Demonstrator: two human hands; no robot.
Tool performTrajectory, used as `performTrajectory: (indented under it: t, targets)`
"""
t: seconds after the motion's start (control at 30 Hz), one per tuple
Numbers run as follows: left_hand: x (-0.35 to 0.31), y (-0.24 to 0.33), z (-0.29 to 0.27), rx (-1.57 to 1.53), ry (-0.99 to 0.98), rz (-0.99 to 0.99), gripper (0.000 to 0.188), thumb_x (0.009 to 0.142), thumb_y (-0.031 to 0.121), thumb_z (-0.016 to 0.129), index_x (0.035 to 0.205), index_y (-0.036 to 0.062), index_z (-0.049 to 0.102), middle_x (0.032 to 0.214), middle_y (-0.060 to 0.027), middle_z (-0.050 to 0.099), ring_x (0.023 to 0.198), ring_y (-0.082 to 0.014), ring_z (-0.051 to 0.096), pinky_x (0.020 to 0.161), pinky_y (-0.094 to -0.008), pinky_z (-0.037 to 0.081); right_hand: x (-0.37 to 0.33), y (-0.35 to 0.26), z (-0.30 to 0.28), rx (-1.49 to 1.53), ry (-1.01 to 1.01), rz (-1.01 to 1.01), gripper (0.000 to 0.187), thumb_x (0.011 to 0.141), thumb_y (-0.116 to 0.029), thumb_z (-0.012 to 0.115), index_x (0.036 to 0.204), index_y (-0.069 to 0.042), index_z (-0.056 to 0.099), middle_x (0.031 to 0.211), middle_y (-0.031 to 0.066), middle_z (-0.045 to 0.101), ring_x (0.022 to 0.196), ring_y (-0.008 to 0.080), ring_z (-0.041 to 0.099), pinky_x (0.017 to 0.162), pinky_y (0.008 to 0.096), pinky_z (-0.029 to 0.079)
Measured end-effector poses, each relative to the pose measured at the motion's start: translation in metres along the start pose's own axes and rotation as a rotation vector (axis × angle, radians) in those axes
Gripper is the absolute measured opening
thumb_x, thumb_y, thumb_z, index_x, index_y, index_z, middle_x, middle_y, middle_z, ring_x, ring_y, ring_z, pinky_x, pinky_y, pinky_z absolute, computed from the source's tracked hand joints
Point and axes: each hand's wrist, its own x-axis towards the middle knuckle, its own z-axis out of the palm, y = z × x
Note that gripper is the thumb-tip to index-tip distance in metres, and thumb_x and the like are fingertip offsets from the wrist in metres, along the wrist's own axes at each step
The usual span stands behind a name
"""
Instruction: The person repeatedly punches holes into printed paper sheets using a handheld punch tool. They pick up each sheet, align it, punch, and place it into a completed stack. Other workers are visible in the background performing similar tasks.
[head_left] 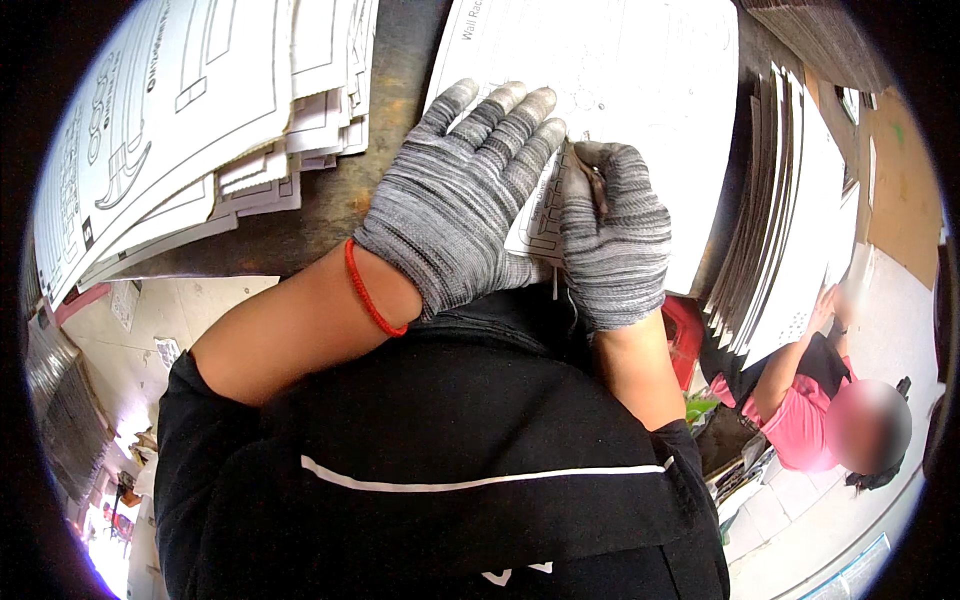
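A white printed cardboard sheet (pixel 660 90) lies on the dark worktable in front of me. My left hand (pixel 455 195), in a grey striped knit glove, rests flat on its left part with the fingers stretched out. Close beside it, my right hand (pixel 618 235), gloved the same way, is closed at the sheet's near part. A small dark, narrow shape shows between its thumb and fingers; what it is I cannot make out. Near the right thumb, printed line drawings show on the sheet, partly covered by both hands.
On the left stands an uneven stack of printed white cardboard sheets (pixel 225 110), overhanging the near edge of the worktable (pixel 340 205). Another stack (pixel 785 210) leans at the right. Beyond it a person in a pink top (pixel 800 425) works. A red object (pixel 683 335) sits below the table's edge.
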Motion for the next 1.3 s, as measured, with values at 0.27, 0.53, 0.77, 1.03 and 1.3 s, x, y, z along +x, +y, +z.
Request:
performTrajectory:
  t: [0.27,0.53,0.77,1.03,1.3]
  targets:
    - [-0.001,-0.001,0.002,0.033,0.019,-0.002,0.098,0.064,0.054,0.073,0.144,0.0073,0.04,0.151,-0.0149,0.038,0.141,-0.0305,0.033,0.119,-0.0467,0.018,-0.014,-0.009,-0.005,-0.15,-0.131,-0.047,0.012,0.091,-0.011,0.062,0.1,-0.003,0.062,0.084,0.0176,0.068,0.074,0.0341,0.068,0.066,0.0387,0.055]
    - [-0.001,-0.002,0.001,0.04,-0.009,0.018,0.102,0.063,0.059,0.073,0.144,0.008,0.04,0.152,-0.0138,0.037,0.141,-0.0304,0.032,0.119,-0.0461,0.018,-0.054,-0.015,-0.026,-0.006,-0.289,0.007,0.013,0.09,-0.007,0.063,0.102,-0.002,0.064,0.086,0.0158,0.07,0.078,0.0284,0.07,0.071,0.0336,0.054]
    - [-0.002,-0.002,0.003,0.016,0.013,0.013,0.104,0.062,0.063,0.072,0.145,0.008,0.04,0.152,-0.0143,0.037,0.142,-0.0311,0.031,0.119,-0.0462,0.017,-0.029,0.007,-0.028,0.148,-0.08,0.076,0.014,0.092,-0.012,0.062,0.102,-0.003,0.064,0.084,0.0167,0.069,0.074,0.0321,0.069,0.068,0.036,0.055]
    - [-0.002,-0.001,0.002,0.023,0.005,-0.01,0.103,0.063,0.062,0.072,0.145,0.0087,0.04,0.152,-0.0133,0.037,0.142,-0.0301,0.032,0.119,-0.0462,0.016,-0.041,0.003,-0.024,-0.019,-0.145,0.032,0.012,0.09,-0.01,0.062,0.101,-0.004,0.063,0.082,0.0185,0.067,0.074,0.0353,0.067,0.065,0.04,0.054]
    - [-0.001,-0.003,0.001,0.034,0.037,0.022,0.096,0.068,0.06,0.072,0.143,0.0077,0.042,0.15,-0.0148,0.039,0.14,-0.0319,0.034,0.119,-0.0458,0.018,-0.058,0.002,-0.03,0.125,-0.15,0.077,0.013,0.089,-0.009,0.064,0.101,-0.004,0.062,0.086,0.0172,0.068,0.076,0.0315,0.069,0.068,0.0369,0.055]
